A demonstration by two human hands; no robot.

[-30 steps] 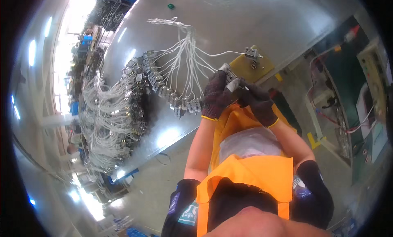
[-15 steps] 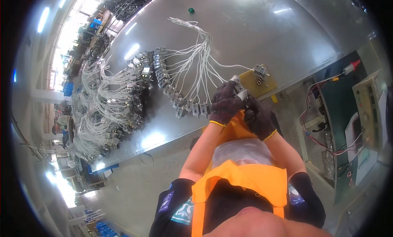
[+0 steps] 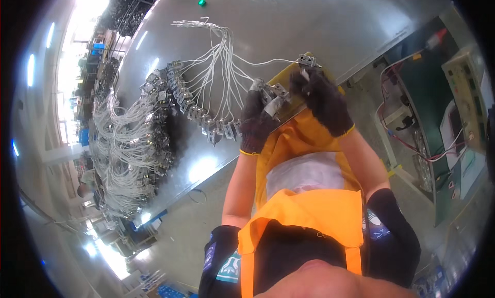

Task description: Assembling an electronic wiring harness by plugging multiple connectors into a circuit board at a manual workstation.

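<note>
My left hand (image 3: pixel 256 117), in a dark knitted glove with pale fingertips, is closed on a small metal block (image 3: pixel 279 91) over the yellow board (image 3: pixel 330 70) at the table edge. My gloved right hand (image 3: pixel 325 99) is beside it with fingers curled; what they hold, if anything, is hidden. Just beyond those fingers, another small metal block (image 3: pixel 308 60) with a white wire lies on the board. White wires (image 3: pixel 225 48) fan out from a gathered bundle to a curved row of similar metal blocks (image 3: pixel 193 112) left of my left hand.
A large heap of metal blocks with white wires (image 3: pixel 129 148) covers the table's left side. A small green object (image 3: pixel 202 3) lies at the far side. To the right are a beige instrument box (image 3: pixel 466 94), red and white leads (image 3: pixel 412 152) and a dark green surface (image 3: pixel 420 99).
My hands have moved apart: the right has left the left hand and gone toward the far metal block. The whole view has shifted and turned somewhat.
</note>
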